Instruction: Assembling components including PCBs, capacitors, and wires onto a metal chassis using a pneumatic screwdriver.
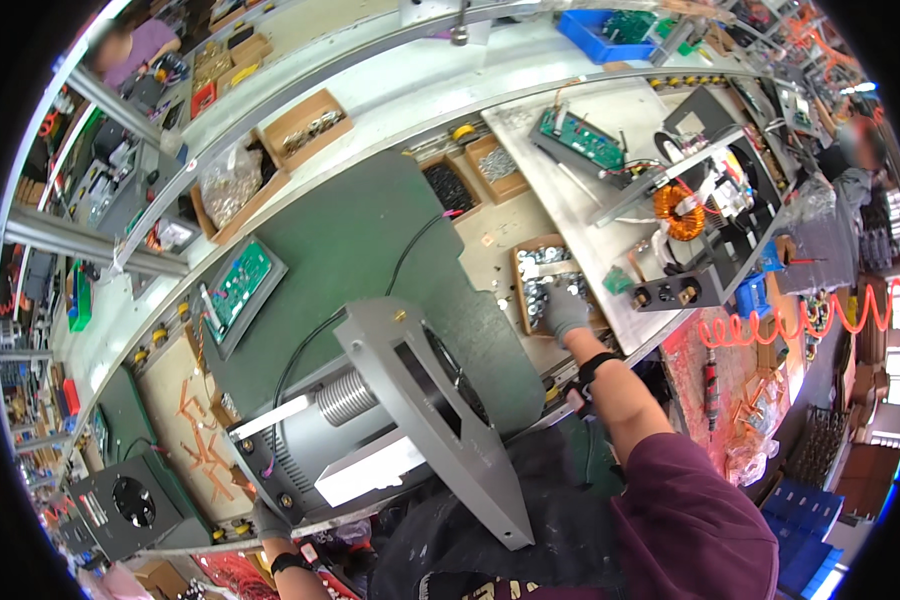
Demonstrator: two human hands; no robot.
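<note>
My right hand (567,312), in a grey glove, reaches into a small cardboard box (520,290) of shiny metal fasteners. Its fingers are drawn together among the pieces; what they grip, if anything, is hidden. Close in front of my body a grey metal machine housing (310,460) lies on the green mat (360,230). It has a slotted angled panel (430,400), a ribbed silver coil (346,398) and a white block (370,470). My left hand (270,520), also gloved, is at the housing's lower left corner, its fingers mostly hidden. A black cable (400,265) runs across the mat.
A green circuit board (240,285) in a grey tray lies left. At right stands an open chassis with an orange copper coil (679,210), near another circuit board (580,140). Boxes of black screws (448,187) and silver fasteners (498,165) sit beyond. A red coiled hose (800,325) hangs right.
</note>
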